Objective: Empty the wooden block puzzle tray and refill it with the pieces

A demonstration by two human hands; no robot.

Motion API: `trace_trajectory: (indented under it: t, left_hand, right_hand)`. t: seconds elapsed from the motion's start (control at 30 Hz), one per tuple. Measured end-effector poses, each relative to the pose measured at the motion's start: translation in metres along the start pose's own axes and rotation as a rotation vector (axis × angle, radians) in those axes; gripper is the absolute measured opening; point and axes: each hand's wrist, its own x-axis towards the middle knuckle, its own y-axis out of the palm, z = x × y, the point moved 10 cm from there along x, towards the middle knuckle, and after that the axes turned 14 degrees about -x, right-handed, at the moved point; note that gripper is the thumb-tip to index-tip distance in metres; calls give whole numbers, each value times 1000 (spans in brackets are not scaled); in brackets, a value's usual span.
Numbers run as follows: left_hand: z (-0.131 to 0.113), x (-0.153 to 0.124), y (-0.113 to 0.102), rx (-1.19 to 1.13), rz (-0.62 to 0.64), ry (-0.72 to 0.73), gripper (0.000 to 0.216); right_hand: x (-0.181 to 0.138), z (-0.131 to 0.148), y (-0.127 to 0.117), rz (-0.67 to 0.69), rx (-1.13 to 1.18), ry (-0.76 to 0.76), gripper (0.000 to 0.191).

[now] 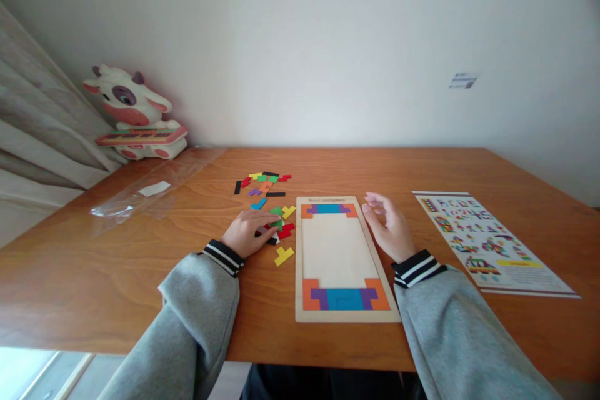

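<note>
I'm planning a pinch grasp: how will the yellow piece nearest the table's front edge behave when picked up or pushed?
The yellow piece looks stiff, its edges straight. Lying flat on the table, it should probably slide rather than roll. Small and thin, it's likely light.

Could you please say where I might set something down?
Bare brown wooden tabletop lies beyond the pale rectangular wooden board and between the right hand and white paper sheet. Left of the board, flat coloured pieces crowd the left hand.

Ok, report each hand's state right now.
Left hand: at the Tetris-style pieces; whether it grips one cannot be told.
Right hand: open beside the wooden puzzle board, nothing visibly held.
</note>
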Motion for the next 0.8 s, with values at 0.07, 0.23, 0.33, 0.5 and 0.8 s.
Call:
trace_trajectory:
  t: [0.07,0.23,0.33,0.5,0.8]
  left_hand:
    - [0,0,0,-15,-1,-4,25]
    - [-2,1,-5,-55,-33,2,24]
    - [-9,2,-11,-90,-80,0,22]
    - [-44,11,-4,-228,-137,37,12]
    - [-110,21,52,-442,179,107,19]
  right_hand:
    - [1,3,-3,-18,-18,-15,36]
    - [1,6,-6,-36,-40,-36,34]
    - [1,10,-6,-34,-50,-60,31]
    - [2,17,-3,-1,-54,-95,28]
    - [2,23,-3,8,-97,-143,28]
